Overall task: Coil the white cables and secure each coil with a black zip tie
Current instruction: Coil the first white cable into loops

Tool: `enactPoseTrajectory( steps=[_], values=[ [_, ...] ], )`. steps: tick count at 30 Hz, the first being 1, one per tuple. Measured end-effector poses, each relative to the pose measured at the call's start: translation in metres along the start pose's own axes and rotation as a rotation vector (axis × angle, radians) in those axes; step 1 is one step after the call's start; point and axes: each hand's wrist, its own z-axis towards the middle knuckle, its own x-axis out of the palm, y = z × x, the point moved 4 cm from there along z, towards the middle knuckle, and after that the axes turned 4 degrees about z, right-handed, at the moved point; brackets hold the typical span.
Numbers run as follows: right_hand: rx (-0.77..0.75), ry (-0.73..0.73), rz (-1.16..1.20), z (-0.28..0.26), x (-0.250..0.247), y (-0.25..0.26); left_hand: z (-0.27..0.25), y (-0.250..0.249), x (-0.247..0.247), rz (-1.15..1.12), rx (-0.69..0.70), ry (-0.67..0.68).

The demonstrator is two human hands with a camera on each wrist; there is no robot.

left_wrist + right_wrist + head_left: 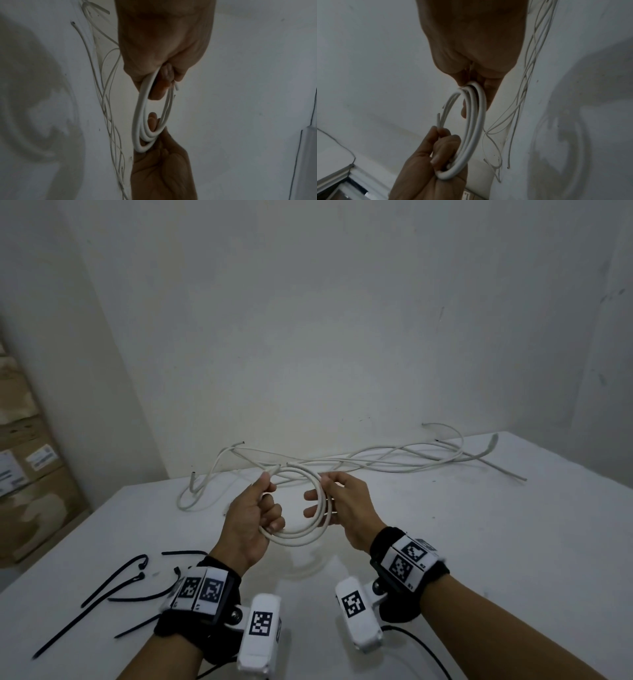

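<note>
A white cable coil (297, 539) of a few loops hangs in the air between both hands, above the white table (479, 542). My left hand (264, 501) grips the coil's left side, with the thumb on top near a loose cable end. My right hand (322, 498) pinches the right side, fingers through the ring. The left wrist view shows the left hand (159, 92) curled round the coil (139, 115). In the right wrist view the right hand (471, 75) clamps the coil (479, 121) at its top. Several black zip ties (116, 587) lie at the front left.
Several loose white cables (376, 463) lie tangled along the table's back edge against the wall. Cardboard boxes (27, 474) stand beyond the table's left edge. A thin black cord (424, 648) runs across the front right of the table.
</note>
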Motion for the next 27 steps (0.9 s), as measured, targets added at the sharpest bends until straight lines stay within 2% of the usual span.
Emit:
enactPoseTrajectory(
  steps=[7, 13, 17, 21, 23, 25, 27],
  values=[
    [-0.177, -0.050, -0.056, 0.004, 0.009, 0.005, -0.002, 0.001, 0.001, 0.125, 0.024, -0.028],
    [-0.295, -0.122, -0.293, 0.007, 0.012, 0.001, -0.007, -0.001, 0.008, 0.179, 0.072, -0.019],
    [-0.302, -0.140, -0.309, 0.007, 0.008, -0.002, -0.010, -0.007, 0.008, 0.355, 0.250, -0.009],
    [-0.312, -0.134, -0.308, 0.005, 0.007, -0.003, -0.015, -0.017, 0.004, 0.769, 0.536, -0.137],
    [-0.312, -0.124, -0.304, 0.005, 0.007, -0.003, -0.018, -0.019, 0.006, 0.916, 0.660, -0.160],
    [-0.305, -0.118, -0.306, 0.005, 0.006, -0.004, -0.018, -0.020, 0.008, 0.982, 0.686, -0.166],
    [-0.297, -0.113, -0.307, 0.004, 0.005, -0.003, -0.012, -0.020, 0.006, 1.060, 0.655, -0.145]
  ],
)
